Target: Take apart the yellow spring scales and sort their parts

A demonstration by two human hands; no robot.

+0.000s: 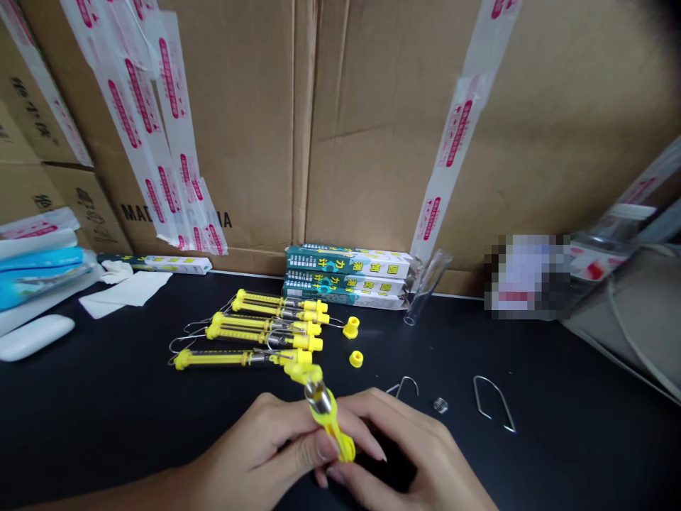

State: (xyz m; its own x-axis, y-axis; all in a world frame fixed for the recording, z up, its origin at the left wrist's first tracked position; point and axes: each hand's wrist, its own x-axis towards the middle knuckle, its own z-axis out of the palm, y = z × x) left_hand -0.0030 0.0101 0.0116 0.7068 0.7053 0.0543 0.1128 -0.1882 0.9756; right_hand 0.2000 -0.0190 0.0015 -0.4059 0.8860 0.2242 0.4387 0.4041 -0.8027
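My left hand [266, 443] and my right hand [404, 451] meet at the front of the black table [558, 454]. Both pinch one yellow spring scale part [327, 419], a yellow plastic strip with a metal spring end pointing up and away. Just beyond it lie several assembled yellow spring scales [255, 330] side by side, with wire hooks at their left ends. Two loose yellow caps [351, 327] [356, 358] sit to their right. A small wire hook [407, 385], a tiny spring [440, 404] and a larger wire loop [492, 401] lie right of my hands.
Green-and-white product boxes [348, 277] are stacked against the cardboard cartons [372, 121] at the back. A clear plastic tube [425, 287] leans beside them. White paper [128, 291], a white case [32, 337] and blue packets [37, 273] lie at left. A grey bag [633, 312] sits at right.
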